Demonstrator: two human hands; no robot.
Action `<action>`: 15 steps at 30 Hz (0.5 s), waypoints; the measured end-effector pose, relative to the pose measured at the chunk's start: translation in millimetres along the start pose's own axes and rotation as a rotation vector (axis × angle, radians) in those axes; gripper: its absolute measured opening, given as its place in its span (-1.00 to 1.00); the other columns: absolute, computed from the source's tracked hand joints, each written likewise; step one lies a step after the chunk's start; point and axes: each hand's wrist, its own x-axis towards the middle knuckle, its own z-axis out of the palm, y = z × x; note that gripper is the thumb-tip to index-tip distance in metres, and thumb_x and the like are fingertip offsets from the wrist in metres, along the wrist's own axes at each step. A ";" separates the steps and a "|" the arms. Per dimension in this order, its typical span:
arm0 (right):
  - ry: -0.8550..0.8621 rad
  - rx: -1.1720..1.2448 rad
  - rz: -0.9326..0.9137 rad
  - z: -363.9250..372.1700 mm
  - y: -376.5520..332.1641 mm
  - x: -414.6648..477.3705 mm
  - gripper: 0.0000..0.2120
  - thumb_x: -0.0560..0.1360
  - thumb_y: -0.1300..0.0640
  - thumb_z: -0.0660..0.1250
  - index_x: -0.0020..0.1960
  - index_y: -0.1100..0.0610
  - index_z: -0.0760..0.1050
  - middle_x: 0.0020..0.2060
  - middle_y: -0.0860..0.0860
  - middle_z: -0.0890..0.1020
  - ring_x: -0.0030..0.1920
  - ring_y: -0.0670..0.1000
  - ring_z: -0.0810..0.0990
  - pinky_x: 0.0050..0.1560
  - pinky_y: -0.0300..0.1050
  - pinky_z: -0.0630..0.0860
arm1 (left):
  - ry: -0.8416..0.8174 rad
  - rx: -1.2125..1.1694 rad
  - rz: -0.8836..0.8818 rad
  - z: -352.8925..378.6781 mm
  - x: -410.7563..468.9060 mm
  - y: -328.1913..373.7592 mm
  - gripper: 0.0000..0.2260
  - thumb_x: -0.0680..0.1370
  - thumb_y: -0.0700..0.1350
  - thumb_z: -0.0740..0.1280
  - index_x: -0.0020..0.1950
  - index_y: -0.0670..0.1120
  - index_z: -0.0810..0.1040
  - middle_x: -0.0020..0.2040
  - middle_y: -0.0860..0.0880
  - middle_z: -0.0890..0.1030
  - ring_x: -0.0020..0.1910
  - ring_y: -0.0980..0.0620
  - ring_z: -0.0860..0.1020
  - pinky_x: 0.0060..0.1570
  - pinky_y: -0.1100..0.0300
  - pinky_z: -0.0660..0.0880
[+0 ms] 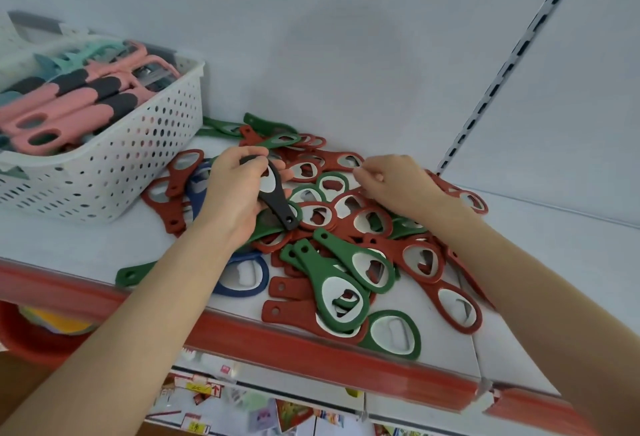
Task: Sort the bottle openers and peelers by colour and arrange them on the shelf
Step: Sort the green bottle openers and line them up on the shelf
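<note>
A heap of flat bottle openers lies on the white shelf [540, 245]: many red ones [420, 260], some green ones [341, 288] and a few blue ones [244, 278]. My left hand [232, 193] grips a black bottle opener [275, 195] by its ring end, handle pointing down toward me. My right hand [398, 182] rests on the back of the heap, its fingers curled and pinching at a red opener [346, 162]. A white perforated basket [114, 165] at the left holds pink and teal peelers [86, 89] with dark grips.
The shelf's red front rail [311, 349] runs across below the heap. A slotted metal upright [498, 75] rises on the back wall at the right. Bare shelf lies right of the heap. Packaged goods hang on the level below.
</note>
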 end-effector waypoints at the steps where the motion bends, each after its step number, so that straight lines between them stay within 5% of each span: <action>1: 0.021 0.012 0.046 -2.0 3.8 1.8 -0.66 0.57 0.06 0.11 -0.27 0.24 0.44 -0.36 0.10 0.53 -0.27 0.11 0.48 -0.27 -0.10 0.43 | 0.001 -0.001 -0.005 0.3 0.0 0.3 -0.86 0.60 -0.32 0.09 0.08 -0.19 0.40 -0.19 -0.14 0.55 -0.32 0.02 0.61 -0.41 0.21 0.57; 4: 0.079 0.023 0.120 -2.4 12.0 10.7 -0.69 0.56 0.10 0.12 -0.27 0.24 0.43 -0.39 0.10 0.52 -0.29 0.14 0.47 -0.34 -0.14 0.37 | 0.001 0.009 -0.006 0.2 -0.3 0.2 -0.86 0.60 -0.32 0.10 0.08 -0.19 0.40 -0.19 -0.14 0.55 -0.33 0.03 0.61 -0.40 0.21 0.57; 8: -0.024 0.075 0.114 3.8 13.7 26.8 -0.71 0.60 0.10 0.13 0.24 0.17 0.46 0.16 0.11 0.57 0.17 0.13 0.51 0.12 -0.06 0.42 | 0.006 0.007 -0.008 0.3 -0.3 -0.4 -0.86 0.60 -0.32 0.10 0.08 -0.19 0.40 -0.20 -0.13 0.55 -0.34 0.04 0.62 -0.41 0.21 0.57; 12: -0.078 0.031 0.109 18.1 11.6 37.7 -0.71 0.56 0.03 0.21 0.16 0.21 0.44 0.09 0.13 0.54 0.12 0.16 0.50 -0.06 -0.11 0.35 | 0.001 0.010 -0.012 0.0 -0.6 -0.2 -0.86 0.60 -0.33 0.10 0.08 -0.20 0.40 -0.21 -0.14 0.55 -0.31 0.01 0.61 -0.42 0.21 0.56; 15: -0.066 0.086 0.166 15.1 11.7 36.2 -0.53 0.49 -0.01 0.33 0.31 0.20 0.38 0.18 0.11 0.51 0.18 0.12 0.48 0.10 -0.07 0.39 | -0.003 0.013 -0.016 -0.1 -1.4 -0.5 -0.86 0.60 -0.33 0.10 0.08 -0.20 0.40 -0.21 -0.14 0.55 -0.31 0.01 0.61 -0.39 0.19 0.57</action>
